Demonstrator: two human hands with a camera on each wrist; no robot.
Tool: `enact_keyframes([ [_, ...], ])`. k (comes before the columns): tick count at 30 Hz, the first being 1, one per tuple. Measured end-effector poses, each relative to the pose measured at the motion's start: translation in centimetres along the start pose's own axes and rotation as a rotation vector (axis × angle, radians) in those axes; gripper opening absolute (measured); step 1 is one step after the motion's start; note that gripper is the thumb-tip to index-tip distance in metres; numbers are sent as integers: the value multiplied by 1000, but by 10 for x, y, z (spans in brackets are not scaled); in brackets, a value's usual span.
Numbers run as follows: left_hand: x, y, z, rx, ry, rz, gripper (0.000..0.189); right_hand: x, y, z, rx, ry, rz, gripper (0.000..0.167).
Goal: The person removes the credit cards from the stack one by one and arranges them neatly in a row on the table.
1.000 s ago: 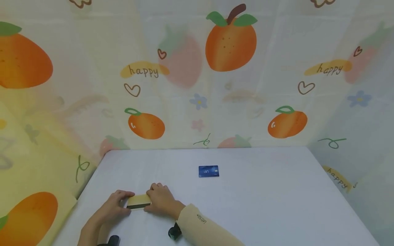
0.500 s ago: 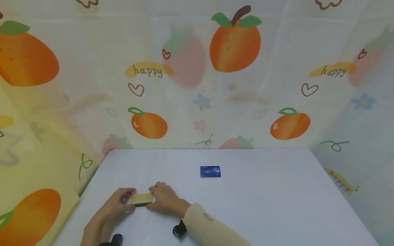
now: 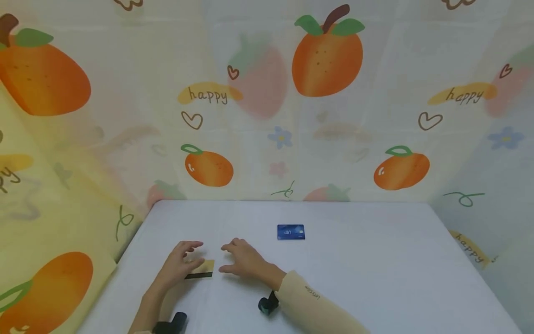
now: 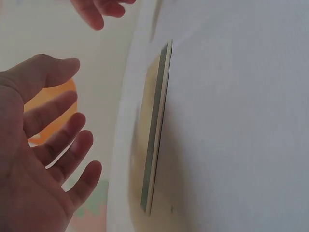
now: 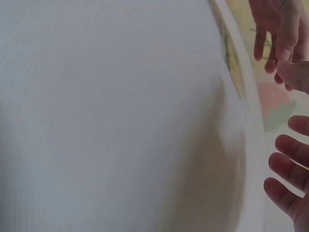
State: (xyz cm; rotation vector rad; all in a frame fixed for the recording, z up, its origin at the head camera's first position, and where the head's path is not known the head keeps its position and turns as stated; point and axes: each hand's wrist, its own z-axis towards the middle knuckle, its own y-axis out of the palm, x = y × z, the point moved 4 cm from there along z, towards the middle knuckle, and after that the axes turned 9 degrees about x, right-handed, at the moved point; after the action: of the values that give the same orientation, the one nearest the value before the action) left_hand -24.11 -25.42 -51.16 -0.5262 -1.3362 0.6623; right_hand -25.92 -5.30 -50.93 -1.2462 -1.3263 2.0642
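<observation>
A gold card (image 3: pixel 207 267) with a dark stripe lies on the white table, its left part hidden behind my left hand in the head view. Side-on in the left wrist view, the gold card (image 4: pixel 148 101) shows a pale edge along its stripe. My left hand (image 3: pixel 178 265) hovers over its left end with fingers spread and loosely bent, apart from the card. Just off its right end is my right hand (image 3: pixel 247 260), thumb and fingers apart, holding nothing. A blue card (image 3: pixel 291 232) with white lettering lies flat farther back.
The white table (image 3: pixel 375 273) meets a fruit-patterned cloth (image 3: pixel 258 153) at its far edge and both sides. Dark wrist-worn devices, one at the left wrist (image 3: pixel 171 323) and one at the right wrist (image 3: pixel 268 303), hang close over the tabletop.
Both hands have let go of the gold card's ends and lifted away, fingers opening. The card stays on the table. The head view has turned slightly left; the blue card has not moved.
</observation>
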Motion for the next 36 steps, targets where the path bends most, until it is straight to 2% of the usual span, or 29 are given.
enact_keyframes([
  [4,13,11,4,9,-11,-19,45,12,-13,-7,23,2,42,54],
  [9,33,28,10,9,-18,-94,46,37,-31,-20,53,52,90,53],
  [16,64,43,19,26,35,-160,47,73,-58,-35,120,110,129,52],
  [23,76,68,23,-13,18,-176,49,107,-75,-45,173,167,126,51],
  [27,82,86,29,-18,36,-184,49,123,-83,-46,204,206,100,52],
  [31,88,101,32,-38,52,-167,50,135,-86,-47,204,234,80,51],
  [36,93,117,33,-82,40,-164,51,147,-85,-49,192,255,56,50],
])
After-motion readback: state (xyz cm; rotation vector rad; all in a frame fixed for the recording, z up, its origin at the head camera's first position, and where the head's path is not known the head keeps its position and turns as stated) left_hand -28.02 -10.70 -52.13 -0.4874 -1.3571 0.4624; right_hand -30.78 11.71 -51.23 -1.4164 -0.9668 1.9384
